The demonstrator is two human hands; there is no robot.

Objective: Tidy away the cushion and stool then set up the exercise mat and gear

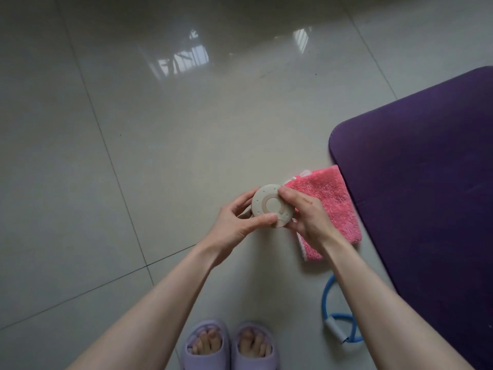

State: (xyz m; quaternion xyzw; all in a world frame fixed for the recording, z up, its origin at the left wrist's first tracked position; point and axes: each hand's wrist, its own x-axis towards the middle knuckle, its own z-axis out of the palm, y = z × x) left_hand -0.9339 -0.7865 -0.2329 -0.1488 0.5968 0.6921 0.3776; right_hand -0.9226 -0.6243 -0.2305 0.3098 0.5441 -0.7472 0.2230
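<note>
A round beige device (269,205) with a ring on its face is held above the floor between both hands. My left hand (237,225) grips its left side with the thumb across the lower face. My right hand (306,217) holds its right edge, fingers on the rim. A purple exercise mat (426,182) lies flat on the floor at the right. A folded pink towel (333,201) lies beside the mat's left edge, partly under my right hand. A blue resistance band (329,297) with a grey handle lies on the floor beneath my right forearm.
Glossy pale floor tiles (133,129) stretch to the left and ahead, reflecting a window. My feet in lilac slippers (229,345) stand at the bottom edge of the view.
</note>
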